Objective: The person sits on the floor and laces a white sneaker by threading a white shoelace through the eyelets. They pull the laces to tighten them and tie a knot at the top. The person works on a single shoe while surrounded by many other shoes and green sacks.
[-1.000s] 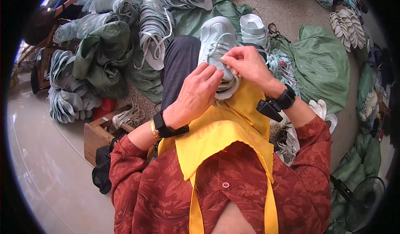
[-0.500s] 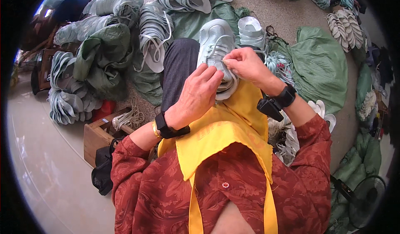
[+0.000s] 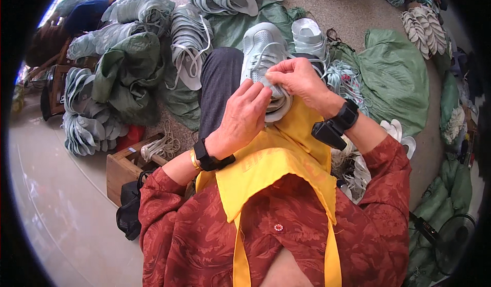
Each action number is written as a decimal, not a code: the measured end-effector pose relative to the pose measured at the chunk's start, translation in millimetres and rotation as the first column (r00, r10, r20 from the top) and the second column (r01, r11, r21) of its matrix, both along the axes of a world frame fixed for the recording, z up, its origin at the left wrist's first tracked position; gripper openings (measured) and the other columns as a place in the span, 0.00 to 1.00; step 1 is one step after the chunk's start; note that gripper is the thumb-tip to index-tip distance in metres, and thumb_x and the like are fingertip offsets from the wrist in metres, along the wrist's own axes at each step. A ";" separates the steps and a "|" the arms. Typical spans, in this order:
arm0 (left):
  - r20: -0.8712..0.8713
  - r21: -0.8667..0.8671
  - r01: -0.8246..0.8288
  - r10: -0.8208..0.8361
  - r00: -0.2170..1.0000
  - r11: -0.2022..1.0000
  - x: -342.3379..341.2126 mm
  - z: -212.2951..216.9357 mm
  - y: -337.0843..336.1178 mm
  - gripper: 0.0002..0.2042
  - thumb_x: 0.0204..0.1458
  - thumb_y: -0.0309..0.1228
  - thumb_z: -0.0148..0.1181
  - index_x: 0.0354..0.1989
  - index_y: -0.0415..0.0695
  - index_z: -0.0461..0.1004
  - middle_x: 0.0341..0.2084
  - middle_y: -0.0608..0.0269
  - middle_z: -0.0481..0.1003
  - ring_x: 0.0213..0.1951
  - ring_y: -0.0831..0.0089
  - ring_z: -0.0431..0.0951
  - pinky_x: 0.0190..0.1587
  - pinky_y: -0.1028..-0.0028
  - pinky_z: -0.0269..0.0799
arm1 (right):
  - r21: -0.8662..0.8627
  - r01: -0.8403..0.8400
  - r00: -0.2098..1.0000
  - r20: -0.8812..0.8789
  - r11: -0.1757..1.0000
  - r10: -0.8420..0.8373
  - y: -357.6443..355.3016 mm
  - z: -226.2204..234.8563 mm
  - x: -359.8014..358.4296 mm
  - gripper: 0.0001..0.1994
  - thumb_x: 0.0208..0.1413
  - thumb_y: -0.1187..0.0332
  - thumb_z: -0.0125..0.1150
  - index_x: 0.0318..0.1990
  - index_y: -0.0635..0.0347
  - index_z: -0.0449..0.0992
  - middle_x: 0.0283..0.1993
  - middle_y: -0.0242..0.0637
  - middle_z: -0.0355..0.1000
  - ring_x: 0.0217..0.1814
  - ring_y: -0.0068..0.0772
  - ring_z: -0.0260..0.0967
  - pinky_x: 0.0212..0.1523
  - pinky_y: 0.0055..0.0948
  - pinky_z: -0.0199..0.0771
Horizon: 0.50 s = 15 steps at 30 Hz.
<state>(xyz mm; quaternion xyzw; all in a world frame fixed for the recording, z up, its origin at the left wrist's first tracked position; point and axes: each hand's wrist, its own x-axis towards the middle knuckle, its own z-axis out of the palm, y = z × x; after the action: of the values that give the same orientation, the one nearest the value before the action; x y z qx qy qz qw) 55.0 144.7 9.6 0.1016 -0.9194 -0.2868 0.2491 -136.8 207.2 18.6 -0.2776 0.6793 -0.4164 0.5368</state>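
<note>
Two bare hands meet over a pale grey-green shoe (image 3: 263, 39), which rests, toe pointing to twelve o'clock, at the far end of a seated person's yellow apron (image 3: 286, 167); I see it just above centre, at twelve. The left hand (image 3: 240, 114) comes in at the shoe's seven o'clock, back upward, fingers bent and close together near its opening; I cannot tell what they grip. The right hand (image 3: 302, 85) reaches in from the shoe's four o'clock, thumb and forefinger pinched together above the tongue, beside the laces (image 3: 266, 57); whether a lace end is between them I cannot tell. The fingertips of both hands are close to each other. Each wrist wears a black band, and the sleeves are red with a leafy pattern.

Around the apron, at eleven o'clock, a dark trouser leg (image 3: 220, 77) shows, and beyond it a stack of pale shoe uppers (image 3: 189, 39) with loose white laces. At ten lies a crumpled green cloth (image 3: 128, 77), and at nine a fanned pile of uppers (image 3: 84, 133). A wooden stool (image 3: 120, 177) sits between eight and nine, a white cord (image 3: 163, 146) on it. At two o'clock spread a tangle of pale blue laces (image 3: 340, 77) and a green sack (image 3: 394, 77).
</note>
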 end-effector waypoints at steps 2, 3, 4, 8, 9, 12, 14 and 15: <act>0.012 -0.002 -0.009 0.009 1.000 1.000 0.8 -1.6 0.2 0.13 0.42 0.18 0.58 0.38 0.36 0.69 0.31 0.54 0.67 0.37 0.53 0.69 0.38 0.59 0.70 | 0.008 -0.025 0.997 0.079 1.000 0.025 -0.4 2.4 -2.1 0.08 0.60 0.68 0.69 0.40 0.64 0.82 0.26 0.22 0.72 0.20 0.10 0.60 0.20 0.15 0.58; 0.016 0.001 -0.013 0.013 1.000 1.000 0.4 -2.6 0.7 0.12 0.43 0.18 0.59 0.38 0.37 0.69 0.31 0.54 0.67 0.37 0.53 0.69 0.38 0.59 0.70 | -0.004 -0.006 0.995 0.102 1.000 0.007 0.2 0.6 -1.8 0.08 0.60 0.68 0.69 0.39 0.64 0.82 0.25 0.23 0.72 0.20 0.10 0.60 0.20 0.16 0.58; 0.010 0.011 -0.016 0.015 1.000 1.000 0.0 -2.9 0.6 0.11 0.44 0.18 0.59 0.38 0.37 0.69 0.31 0.53 0.67 0.37 0.53 0.69 0.38 0.59 0.69 | -0.016 0.013 0.992 0.125 1.000 -0.011 0.8 -2.1 -0.8 0.08 0.59 0.68 0.69 0.39 0.64 0.82 0.25 0.23 0.72 0.19 0.10 0.60 0.19 0.16 0.57; 0.008 0.123 0.000 -0.001 1.000 0.992 1.1 3.1 -4.5 0.09 0.49 0.20 0.62 0.37 0.37 0.68 0.31 0.53 0.67 0.38 0.53 0.70 0.38 0.59 0.68 | -0.007 0.063 0.989 0.135 0.998 -0.062 0.7 -1.2 2.7 0.07 0.60 0.69 0.68 0.39 0.64 0.81 0.26 0.25 0.74 0.19 0.10 0.61 0.19 0.15 0.58; 0.013 0.165 0.012 -0.015 1.000 0.986 1.4 8.1 -6.8 0.09 0.50 0.20 0.62 0.37 0.37 0.68 0.31 0.53 0.67 0.39 0.53 0.70 0.38 0.59 0.68 | -0.016 0.076 0.983 0.170 0.997 -0.072 1.5 -3.2 1.8 0.06 0.60 0.70 0.67 0.39 0.64 0.81 0.27 0.25 0.74 0.19 0.10 0.61 0.19 0.15 0.58; 0.030 0.249 -0.060 0.054 0.998 0.967 -1.6 19.6 -12.0 0.09 0.50 0.19 0.62 0.37 0.37 0.68 0.32 0.52 0.67 0.38 0.50 0.69 0.40 0.59 0.66 | -0.034 0.097 0.965 0.247 0.995 -0.086 5.0 -7.4 -2.4 0.05 0.61 0.71 0.65 0.40 0.64 0.80 0.30 0.27 0.76 0.20 0.10 0.62 0.21 0.14 0.59; 0.027 0.239 -0.144 0.142 0.989 0.960 -5.8 4.4 -17.0 0.09 0.51 0.18 0.61 0.37 0.37 0.67 0.32 0.50 0.67 0.38 0.50 0.69 0.41 0.58 0.66 | -0.033 0.085 0.963 0.259 0.996 -0.074 4.6 -4.3 -2.0 0.05 0.62 0.72 0.64 0.41 0.64 0.80 0.32 0.27 0.76 0.21 0.11 0.62 0.21 0.14 0.59; 0.024 0.233 -0.183 0.183 0.983 0.955 -10.0 0.9 -19.8 0.09 0.51 0.18 0.60 0.37 0.37 0.67 0.32 0.50 0.67 0.38 0.49 0.69 0.42 0.58 0.66 | -0.037 0.097 0.962 0.261 0.995 -0.084 4.4 -5.3 -2.1 0.05 0.60 0.73 0.65 0.40 0.64 0.80 0.31 0.28 0.77 0.20 0.11 0.62 0.21 0.15 0.60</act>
<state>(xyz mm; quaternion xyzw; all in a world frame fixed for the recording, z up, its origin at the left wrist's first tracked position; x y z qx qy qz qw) 45.0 124.9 10.5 0.2153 -0.8661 -0.3687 0.2598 -138.9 211.6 13.3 -0.2025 0.6047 -0.4899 0.5944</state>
